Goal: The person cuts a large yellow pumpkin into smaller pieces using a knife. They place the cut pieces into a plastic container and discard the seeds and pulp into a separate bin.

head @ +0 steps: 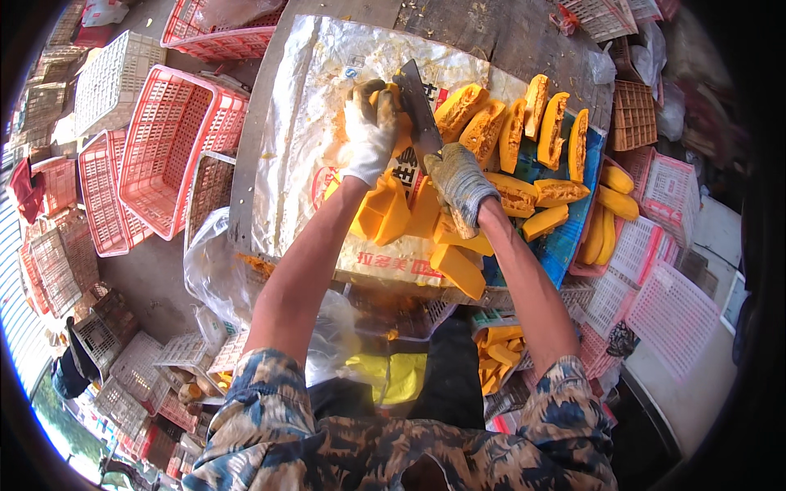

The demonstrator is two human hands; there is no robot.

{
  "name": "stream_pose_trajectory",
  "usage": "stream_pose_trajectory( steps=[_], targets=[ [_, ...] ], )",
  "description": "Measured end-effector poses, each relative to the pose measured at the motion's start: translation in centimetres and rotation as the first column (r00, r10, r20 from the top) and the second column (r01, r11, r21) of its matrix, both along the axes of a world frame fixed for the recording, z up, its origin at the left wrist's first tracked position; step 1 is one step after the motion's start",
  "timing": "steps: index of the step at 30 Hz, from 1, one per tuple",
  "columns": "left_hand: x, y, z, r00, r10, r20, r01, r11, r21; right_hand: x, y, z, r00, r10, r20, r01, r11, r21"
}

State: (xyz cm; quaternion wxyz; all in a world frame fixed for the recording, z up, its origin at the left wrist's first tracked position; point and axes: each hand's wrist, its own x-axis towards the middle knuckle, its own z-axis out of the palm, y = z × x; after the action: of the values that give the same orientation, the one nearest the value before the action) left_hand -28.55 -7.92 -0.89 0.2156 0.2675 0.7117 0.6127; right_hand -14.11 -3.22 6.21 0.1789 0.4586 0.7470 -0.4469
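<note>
My right hand (457, 178), in a grey knit work glove, grips a large knife by its wooden handle, the dark blade (419, 107) slanting up and left. Just left of the blade my gloved left hand (371, 126) rests on a piece of orange pumpkin (402, 132), mostly hidden behind the fingers and blade. Smooth cut pumpkin pieces (381, 212) lie nearer to me, partly under my forearms. To the right, long pumpkin wedges (482, 129) with stringy, seedy flesh are spread over printed plastic sheeting (295, 123) and a blue sheet (580, 202).
The sheeting covers a wooden table (534, 43). Stacked red plastic crates (166, 141) stand at the left. At the right, a crate holds whole pumpkins (616, 199). Below the table edge sits a container of cut pumpkin (500, 356), and a clear plastic bag (218, 270) hangs at the left corner.
</note>
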Motion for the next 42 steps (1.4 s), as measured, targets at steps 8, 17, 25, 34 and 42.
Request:
stream_pose_trajectory(
  steps=[8, 17, 25, 34, 42],
  targets=[
    [0.3, 0.0, 0.0, 0.998, 0.047, -0.032, -0.045, 0.998, 0.050, -3.3, -0.8, -9.0, 0.937, 0.299, 0.181, -0.338, 0.904, 0.260],
    [-0.1, -1.2, -0.5, 0.925, -0.166, -0.341, 0.149, 0.986, -0.076, -4.9, -3.4, -13.3, 0.637, 0.563, 0.527, -0.771, 0.478, 0.421],
    [-0.7, -0.8, -1.3, 0.885, -0.246, -0.396, 0.225, 0.969, -0.098, -4.4, -3.4, -12.8, 0.994, -0.087, -0.072, 0.107, 0.937, 0.332],
    [0.3, -0.8, -3.3, 0.947, -0.161, -0.277, 0.161, 0.987, -0.023, -2.1, -3.1, -10.5, 0.996, -0.074, 0.057, 0.068, 0.992, 0.110],
    [-0.3, -1.2, -2.4, 0.907, -0.231, -0.353, 0.216, 0.973, -0.081, -3.1, -3.1, -14.0, 0.998, 0.005, 0.066, -0.018, 0.981, 0.193]
  ],
)
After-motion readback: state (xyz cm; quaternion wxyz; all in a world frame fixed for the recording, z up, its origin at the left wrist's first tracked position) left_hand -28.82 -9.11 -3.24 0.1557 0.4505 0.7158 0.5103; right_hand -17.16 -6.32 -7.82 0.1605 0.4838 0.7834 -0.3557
